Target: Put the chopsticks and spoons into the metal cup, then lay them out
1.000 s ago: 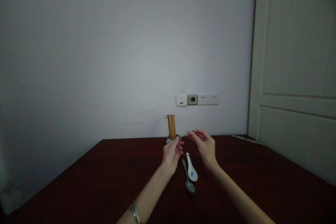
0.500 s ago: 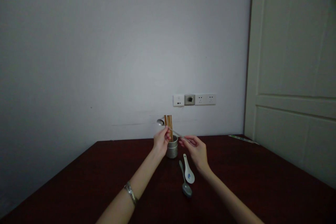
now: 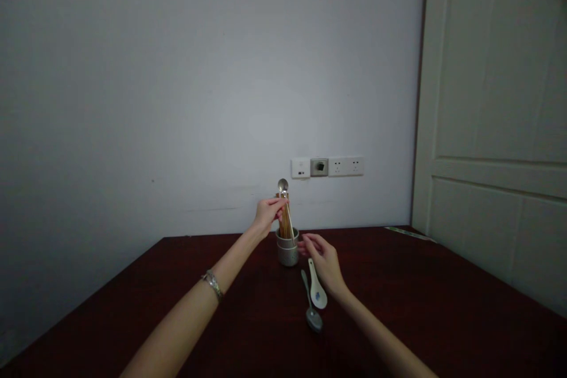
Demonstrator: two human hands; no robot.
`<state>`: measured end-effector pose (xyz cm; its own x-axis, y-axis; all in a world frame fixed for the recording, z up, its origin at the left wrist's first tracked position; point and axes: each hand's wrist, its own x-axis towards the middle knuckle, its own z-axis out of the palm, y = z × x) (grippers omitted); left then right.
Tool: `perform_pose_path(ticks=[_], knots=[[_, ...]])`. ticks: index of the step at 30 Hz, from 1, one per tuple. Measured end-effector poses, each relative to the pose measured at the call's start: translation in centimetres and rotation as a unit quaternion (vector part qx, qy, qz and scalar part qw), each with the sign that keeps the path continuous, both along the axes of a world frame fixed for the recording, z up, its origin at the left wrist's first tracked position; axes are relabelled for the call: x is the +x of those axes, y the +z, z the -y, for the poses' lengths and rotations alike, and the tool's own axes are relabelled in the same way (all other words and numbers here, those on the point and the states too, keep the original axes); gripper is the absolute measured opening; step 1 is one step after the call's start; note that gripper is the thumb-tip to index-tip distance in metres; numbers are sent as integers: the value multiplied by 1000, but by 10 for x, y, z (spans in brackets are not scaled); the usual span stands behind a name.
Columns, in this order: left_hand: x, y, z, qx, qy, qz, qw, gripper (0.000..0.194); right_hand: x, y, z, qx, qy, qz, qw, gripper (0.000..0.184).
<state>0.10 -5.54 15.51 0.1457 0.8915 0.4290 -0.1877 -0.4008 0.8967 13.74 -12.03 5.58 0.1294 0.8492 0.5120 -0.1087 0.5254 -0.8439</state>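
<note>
The left hand (image 3: 267, 211) grips the long-handled spoon (image 3: 283, 185): thumb and fingertips are closed together on the upper handle. The spoon's bowl points upward, directly above these fingertips; its handle slopes down from them in front of the cup (image 3: 288, 256). Chopsticks (image 3: 283, 225) stand in the cup, just behind and below the left fingers. The right hand (image 3: 325, 257) is partly curled, its fingertips just beside the cup's right side (contact with the handle's lower end cannot be determined). Below the right fingertips, the white spoon (image 3: 318, 295) lies on the table (image 3: 133, 301). The metal spoon (image 3: 314, 320) lies beside it, farther below those fingertips.
</note>
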Motion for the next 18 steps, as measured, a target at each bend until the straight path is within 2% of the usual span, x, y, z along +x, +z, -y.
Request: perform_pose_path(ticks=[4,9,13,15,18], knots=[[-6,17,-21,30,40,-27,998,23,40,-21,-24,-4,-113,19,993,42],[-10,34,-46,62,109,-44,991,21,99,-68,-51,-54,-199,48,977,43],[-14,28,-59,72,162,-80,981,22,126,-95,-63,-118,-221,-8,968,43],[-16,20,-64,72,188,-104,974,23,130,-100,-67,-135,-216,-36,966,43],[-17,7,-72,61,217,-126,966,23,131,-100,-70,-141,-206,-25,968,41]])
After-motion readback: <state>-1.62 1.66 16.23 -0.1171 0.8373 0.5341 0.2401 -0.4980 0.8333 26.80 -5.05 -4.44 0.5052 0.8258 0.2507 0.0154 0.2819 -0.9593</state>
